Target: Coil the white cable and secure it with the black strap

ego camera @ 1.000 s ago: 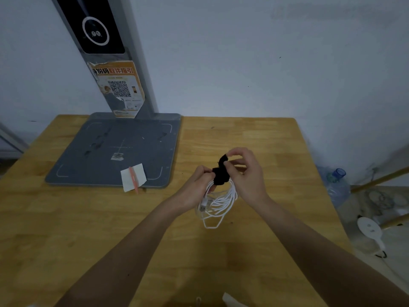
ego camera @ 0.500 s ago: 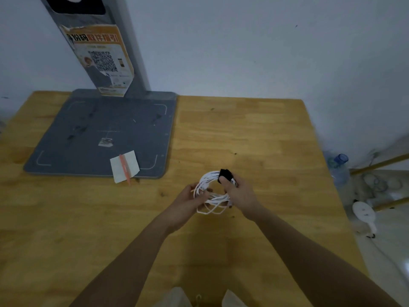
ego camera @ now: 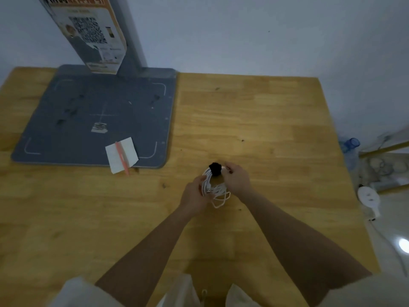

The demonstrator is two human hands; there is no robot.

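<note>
Just below the middle of the frame, the left hand (ego camera: 194, 193) grips the near side of the coiled white cable (ego camera: 212, 189), fingers curled round its loops. The right hand (ego camera: 235, 179) holds the far side, fingers bent by the black fabric strap (ego camera: 215, 169) wrapped at the coil's top, over the wooden table (ego camera: 254, 120). One loose loop droops below; if the strap's closure is not fully seated, letting go could spring the coil apart.
</note>
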